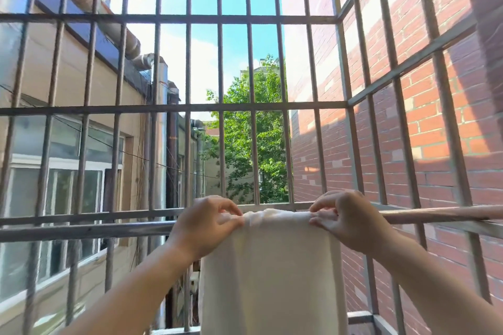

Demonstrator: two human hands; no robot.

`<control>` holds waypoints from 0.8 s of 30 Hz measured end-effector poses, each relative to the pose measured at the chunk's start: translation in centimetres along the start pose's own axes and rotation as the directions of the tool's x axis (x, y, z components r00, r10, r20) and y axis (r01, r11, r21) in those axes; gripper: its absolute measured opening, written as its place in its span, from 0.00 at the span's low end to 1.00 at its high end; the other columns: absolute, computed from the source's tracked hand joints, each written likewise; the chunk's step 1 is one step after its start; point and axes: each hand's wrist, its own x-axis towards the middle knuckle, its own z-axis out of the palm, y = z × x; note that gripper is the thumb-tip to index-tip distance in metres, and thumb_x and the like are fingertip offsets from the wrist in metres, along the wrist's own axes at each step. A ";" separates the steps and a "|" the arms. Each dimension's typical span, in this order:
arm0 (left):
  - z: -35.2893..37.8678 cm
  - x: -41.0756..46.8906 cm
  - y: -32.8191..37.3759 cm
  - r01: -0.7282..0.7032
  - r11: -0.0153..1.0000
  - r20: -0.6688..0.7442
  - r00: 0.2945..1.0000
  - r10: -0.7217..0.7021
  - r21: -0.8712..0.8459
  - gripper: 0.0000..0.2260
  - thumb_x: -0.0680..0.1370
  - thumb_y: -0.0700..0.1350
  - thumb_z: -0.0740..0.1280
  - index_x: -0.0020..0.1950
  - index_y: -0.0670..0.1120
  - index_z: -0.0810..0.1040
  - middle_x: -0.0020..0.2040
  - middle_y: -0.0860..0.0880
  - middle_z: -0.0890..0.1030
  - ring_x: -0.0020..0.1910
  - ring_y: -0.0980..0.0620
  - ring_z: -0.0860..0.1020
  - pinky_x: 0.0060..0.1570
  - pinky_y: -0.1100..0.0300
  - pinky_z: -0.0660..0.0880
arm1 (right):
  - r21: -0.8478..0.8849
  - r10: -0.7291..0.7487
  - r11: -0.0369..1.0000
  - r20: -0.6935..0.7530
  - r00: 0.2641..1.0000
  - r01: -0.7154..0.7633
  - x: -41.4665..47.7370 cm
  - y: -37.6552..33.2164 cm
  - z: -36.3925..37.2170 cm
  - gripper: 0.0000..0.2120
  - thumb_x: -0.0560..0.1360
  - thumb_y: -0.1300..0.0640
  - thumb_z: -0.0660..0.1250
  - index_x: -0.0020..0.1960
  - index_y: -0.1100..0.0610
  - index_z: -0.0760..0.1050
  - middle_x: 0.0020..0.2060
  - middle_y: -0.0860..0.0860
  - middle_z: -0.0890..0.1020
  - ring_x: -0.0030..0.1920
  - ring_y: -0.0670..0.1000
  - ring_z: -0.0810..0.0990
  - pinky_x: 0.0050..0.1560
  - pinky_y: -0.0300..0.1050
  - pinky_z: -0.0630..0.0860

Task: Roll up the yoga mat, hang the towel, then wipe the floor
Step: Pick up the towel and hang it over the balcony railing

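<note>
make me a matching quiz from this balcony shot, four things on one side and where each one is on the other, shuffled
Things:
1. towel
2. left hand
3. brick wall
4. tree

Places:
A. far off, beyond the middle bars
B. draped over the horizontal rail
C. pinching the towel's left top edge
D. outside the bars on the right

Pairs: 1-B, 2-C, 3-D, 4-A

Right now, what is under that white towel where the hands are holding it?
The towel is draped over a horizontal rail, pinched at its top by the left hand and right hand. The covered stretch of rail is hidden.
</note>
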 end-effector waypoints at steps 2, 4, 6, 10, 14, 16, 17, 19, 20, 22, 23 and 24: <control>-0.9 -1.0 -1.0 -0.008 1.000 -0.030 1.000 0.009 0.025 0.04 0.70 0.54 0.72 0.43 0.56 0.82 0.43 0.60 0.80 0.43 0.61 0.78 0.46 0.61 0.75 | 0.018 -0.028 0.999 -0.008 1.000 0.028 0.2 -1.3 0.6 0.09 0.69 0.52 0.73 0.48 0.52 0.83 0.45 0.46 0.84 0.46 0.47 0.80 0.51 0.37 0.72; -1.6 -1.8 -1.6 0.007 0.999 -0.050 0.999 -0.005 0.041 0.06 0.70 0.54 0.73 0.45 0.56 0.81 0.43 0.62 0.78 0.42 0.62 0.77 0.44 0.64 0.75 | 0.057 -0.052 0.997 -0.001 0.999 0.052 0.5 -2.8 1.6 0.09 0.69 0.52 0.74 0.49 0.51 0.83 0.46 0.46 0.84 0.46 0.47 0.80 0.50 0.37 0.71; -2.0 -2.2 -2.2 0.021 0.997 -0.064 0.998 -0.016 0.075 0.09 0.69 0.55 0.73 0.47 0.56 0.81 0.43 0.62 0.77 0.42 0.62 0.77 0.44 0.66 0.74 | 0.097 -0.080 0.992 0.010 0.997 0.079 0.9 -4.1 2.9 0.10 0.69 0.52 0.74 0.49 0.51 0.83 0.46 0.45 0.84 0.46 0.46 0.80 0.48 0.35 0.71; -2.2 -2.5 -2.9 0.029 0.999 -0.063 0.998 -0.026 0.039 0.08 0.70 0.51 0.74 0.47 0.54 0.82 0.44 0.60 0.79 0.41 0.61 0.79 0.46 0.59 0.79 | 0.153 -0.131 0.979 -0.010 0.991 0.131 1.4 -6.2 4.8 0.09 0.69 0.53 0.74 0.49 0.52 0.83 0.47 0.44 0.83 0.46 0.46 0.80 0.50 0.38 0.74; -2.2 -2.2 -2.8 0.015 0.999 -0.092 0.996 -0.010 0.050 0.04 0.70 0.49 0.74 0.43 0.53 0.82 0.41 0.59 0.79 0.40 0.60 0.78 0.44 0.61 0.78 | 0.207 -0.162 0.964 -0.042 0.986 0.168 1.8 -7.2 6.3 0.08 0.67 0.55 0.75 0.46 0.54 0.83 0.46 0.45 0.83 0.44 0.47 0.80 0.49 0.42 0.75; -2.4 -1.9 -2.7 0.021 0.998 -0.103 0.995 -0.015 0.058 0.02 0.71 0.49 0.73 0.43 0.52 0.83 0.40 0.59 0.79 0.40 0.60 0.77 0.42 0.67 0.74 | 0.206 -0.175 0.962 -0.042 0.984 0.180 2.0 -7.2 6.8 0.07 0.67 0.55 0.75 0.44 0.55 0.83 0.44 0.46 0.83 0.43 0.48 0.80 0.48 0.44 0.76; -2.6 -1.8 -2.7 0.026 0.997 -0.107 0.994 -0.019 0.071 0.01 0.72 0.48 0.72 0.43 0.52 0.83 0.39 0.59 0.78 0.39 0.60 0.77 0.40 0.69 0.71 | 0.201 -0.178 0.962 -0.038 0.983 0.183 2.1 -7.2 6.9 0.07 0.67 0.54 0.75 0.43 0.55 0.83 0.42 0.47 0.83 0.42 0.49 0.80 0.47 0.46 0.76; -3.0 -1.4 -2.9 0.050 0.995 -0.110 0.993 -0.040 0.084 0.01 0.74 0.47 0.70 0.43 0.52 0.81 0.38 0.59 0.78 0.38 0.61 0.77 0.40 0.68 0.70 | 0.207 -0.161 0.965 -0.024 0.987 0.162 2.3 -7.1 7.0 0.06 0.67 0.53 0.75 0.41 0.55 0.82 0.42 0.47 0.82 0.42 0.49 0.80 0.46 0.47 0.76; -3.2 -1.3 -3.0 0.069 0.995 -0.113 0.992 -0.061 0.075 0.01 0.74 0.46 0.70 0.43 0.52 0.81 0.38 0.58 0.79 0.38 0.61 0.77 0.41 0.66 0.72 | 0.214 -0.152 0.965 -0.020 0.988 0.152 2.4 -7.1 7.0 0.06 0.67 0.53 0.75 0.41 0.55 0.82 0.42 0.46 0.83 0.42 0.48 0.80 0.47 0.46 0.76; -3.4 -1.2 -3.3 0.102 0.994 -0.117 0.988 -0.097 0.041 0.01 0.74 0.48 0.70 0.44 0.52 0.80 0.40 0.56 0.81 0.40 0.61 0.78 0.43 0.61 0.77 | 0.228 -0.144 0.963 -0.019 0.989 0.145 2.4 -7.1 7.0 0.07 0.67 0.53 0.75 0.45 0.53 0.83 0.44 0.46 0.83 0.43 0.47 0.80 0.50 0.44 0.76; -3.4 -1.3 -3.4 0.104 0.994 -0.107 0.989 -0.100 0.038 0.03 0.74 0.49 0.70 0.46 0.52 0.80 0.41 0.56 0.81 0.41 0.60 0.79 0.44 0.61 0.77 | 0.232 -0.143 0.962 -0.020 0.989 0.144 2.4 -7.1 7.0 0.09 0.67 0.53 0.75 0.46 0.53 0.83 0.45 0.46 0.83 0.44 0.47 0.80 0.50 0.42 0.75; -3.4 -1.5 -3.5 0.100 0.994 -0.080 0.992 -0.096 0.045 0.07 0.73 0.52 0.71 0.48 0.52 0.80 0.43 0.57 0.81 0.43 0.60 0.78 0.45 0.62 0.77 | 0.232 -0.144 0.962 -0.018 0.989 0.144 2.4 -7.1 7.0 0.10 0.67 0.52 0.75 0.48 0.53 0.83 0.45 0.46 0.83 0.44 0.47 0.80 0.51 0.41 0.75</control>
